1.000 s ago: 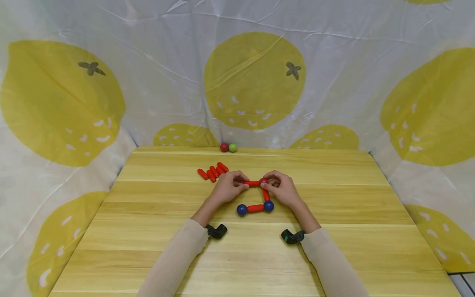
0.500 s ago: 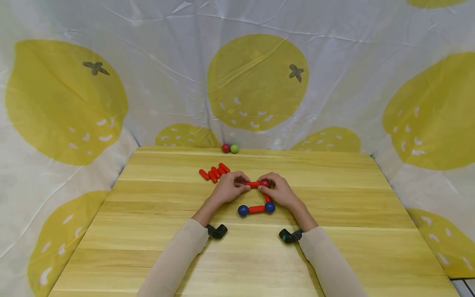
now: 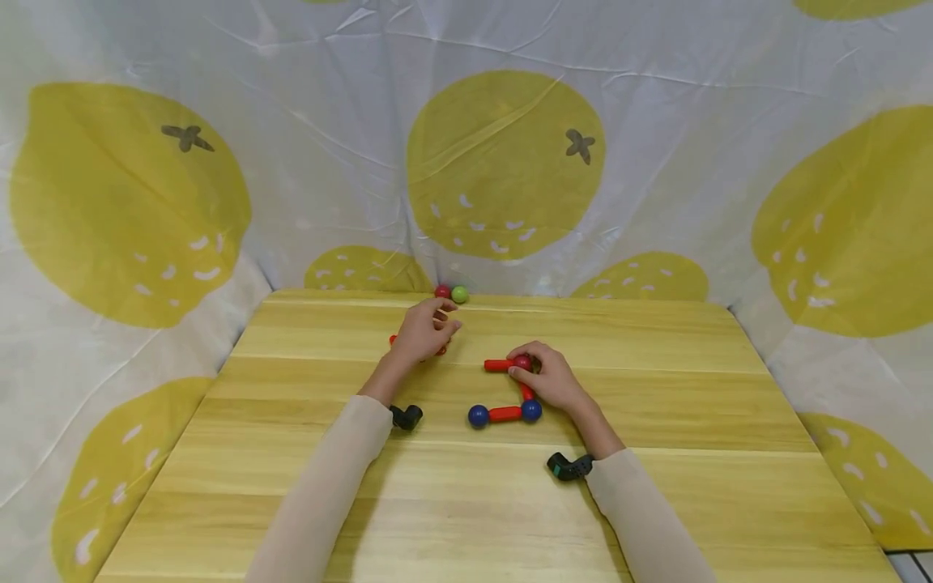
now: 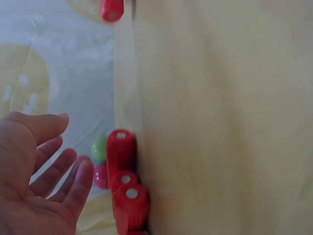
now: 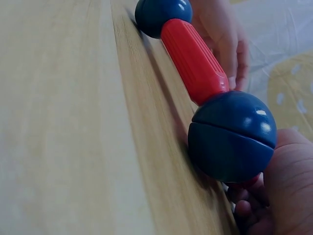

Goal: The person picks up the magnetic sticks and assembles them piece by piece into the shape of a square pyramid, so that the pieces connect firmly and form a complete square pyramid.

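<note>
My left hand hovers with loose, spread fingers over a group of red magnetic rods, holding nothing. In the head view it covers most of them. My right hand grips a dark red ball at the far right corner of a ball-and-rod shape. From that ball a red rod points left, its other end free. A second red rod runs toward me to a blue ball. A third red rod links this to another blue ball.
A red ball and a green ball sit side by side at the far edge of the wooden table. Behind them hangs a lemon-print cloth. A black wrist device is on the right wrist.
My left hand has let go of the far rod and moved left and away from me, over the loose red rods. The right hand stays at the dark red ball.
</note>
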{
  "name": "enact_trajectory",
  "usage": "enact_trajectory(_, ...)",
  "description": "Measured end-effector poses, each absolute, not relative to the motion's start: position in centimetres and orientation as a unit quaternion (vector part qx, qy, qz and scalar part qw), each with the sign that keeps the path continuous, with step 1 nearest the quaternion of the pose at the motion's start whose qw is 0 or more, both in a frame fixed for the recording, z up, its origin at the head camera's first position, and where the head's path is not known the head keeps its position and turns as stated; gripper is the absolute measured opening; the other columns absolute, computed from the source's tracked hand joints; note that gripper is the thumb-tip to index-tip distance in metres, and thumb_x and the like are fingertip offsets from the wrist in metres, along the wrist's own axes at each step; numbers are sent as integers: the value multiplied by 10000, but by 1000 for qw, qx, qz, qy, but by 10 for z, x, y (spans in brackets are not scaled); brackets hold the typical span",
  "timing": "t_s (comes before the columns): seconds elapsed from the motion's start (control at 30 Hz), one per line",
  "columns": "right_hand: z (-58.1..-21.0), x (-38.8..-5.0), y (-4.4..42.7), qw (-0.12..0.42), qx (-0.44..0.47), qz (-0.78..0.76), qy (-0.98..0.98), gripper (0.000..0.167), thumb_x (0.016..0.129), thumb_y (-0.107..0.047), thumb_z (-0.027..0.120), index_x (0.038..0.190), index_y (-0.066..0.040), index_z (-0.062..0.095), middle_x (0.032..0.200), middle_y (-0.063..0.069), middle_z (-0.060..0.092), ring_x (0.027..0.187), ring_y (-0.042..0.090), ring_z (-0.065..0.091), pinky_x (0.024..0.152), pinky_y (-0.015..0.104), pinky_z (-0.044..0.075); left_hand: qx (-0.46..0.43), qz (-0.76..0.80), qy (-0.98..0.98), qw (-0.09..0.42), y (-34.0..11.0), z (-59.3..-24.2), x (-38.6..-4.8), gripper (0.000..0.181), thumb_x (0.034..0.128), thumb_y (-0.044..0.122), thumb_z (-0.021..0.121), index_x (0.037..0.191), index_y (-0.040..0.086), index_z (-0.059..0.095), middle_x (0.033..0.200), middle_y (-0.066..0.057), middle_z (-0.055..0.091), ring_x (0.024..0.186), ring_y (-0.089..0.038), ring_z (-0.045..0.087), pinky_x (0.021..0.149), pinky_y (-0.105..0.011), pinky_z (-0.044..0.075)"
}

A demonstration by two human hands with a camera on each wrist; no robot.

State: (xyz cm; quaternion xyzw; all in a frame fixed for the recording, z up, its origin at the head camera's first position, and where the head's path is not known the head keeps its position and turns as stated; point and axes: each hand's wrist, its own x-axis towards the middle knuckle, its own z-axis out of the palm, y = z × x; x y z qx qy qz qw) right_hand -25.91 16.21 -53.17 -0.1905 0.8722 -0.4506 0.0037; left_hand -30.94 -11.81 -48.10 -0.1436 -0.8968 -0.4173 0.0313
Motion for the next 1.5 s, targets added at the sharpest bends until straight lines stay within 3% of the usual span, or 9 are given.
enact_trajectory(0.2,-532,-258,162,7,-188,-454,871,195,948,-198,750,1137,-148,743,1137,66,696,949,216,561,837,325,474,-143,-342,-928,49,-129,-476,-340,498,961,212,721,1403,18,598,1479,-204,543,1405,-407,483,1187,-521,397)
enact_trajectory(0.33,-530,-256,162,2,-191,-463,865,199,946,-192,755,1138,-139,745,1139,80,700,963,219,575,844,329,481,-163,-316,-934,29,-127,-478,-354,604,966,196,699,1502,12,492,1576,-225,430,1470,-421,399,1230,-527,334)
enact_trajectory(0.53,-532,-259,162,-1,-196,-464,864,195,947,-194,756,1134,-138,748,1139,86,701,973,224,580,845,326,481,-174,-297,-939,8,-123,-486,-363,633,975,142,655,1558,40,432,1655,-161,343,1535,-391,309,1261,-504,288)
enact_trajectory(0.63,-533,-259,162,3,-195,-463,865,196,945,-196,758,1134,-146,746,1140,76,701,975,213,579,846,310,482,-149,-277,-949,6,-125,-491,-364,558,977,112,644,1516,65,506,1595,-160,439,1472,-390,413,1230,-487,347)
enact_trajectory(0.8,-532,-258,161,3,-191,-463,865,198,941,-200,762,1134,-159,745,1146,62,700,980,200,583,849,301,490,-112,-294,-949,25,-131,-493,-360,383,979,82,671,1359,48,647,1340,-172,645,1242,-369,603,1102,-465,482)
enact_trajectory(1.07,-530,-257,163,-1,-187,-468,864,215,919,-183,784,1128,-148,748,1132,86,700,942,221,575,816,307,484,-147,-363,-918,54,-129,-478,-328,393,935,89,754,1317,40,680,1271,-193,659,1157,-348,639,1006,-446,559)
enact_trajectory(1.23,-530,-257,163,0,-181,-465,867,204,926,-191,776,1124,-150,745,1134,74,697,954,207,578,823,293,488,-159,-388,-906,52,-124,-477,-295,438,918,196,801,1321,71,683,1263,-136,694,1119,-296,685,956,-410,591)
enact_trajectory(1.37,-532,-257,163,0,-179,-464,867,192,935,-191,763,1122,-150,743,1137,71,694,962,218,579,829,309,492,-171,-407,-897,34,-120,-483,-273,423,903,253,821,1280,97,713,1190,-85,738,1041,-253,702,912,-382,603)
enact_trajectory(1.5,-533,-257,163,2,-177,-472,864,184,945,-188,756,1125,-152,742,1148,73,693,970,218,584,837,312,501,-179,-447,-876,-9,-114,-491,-260,388,892,190,829,1247,86,712,1128,-69,746,998,-211,723,911,-341,612)
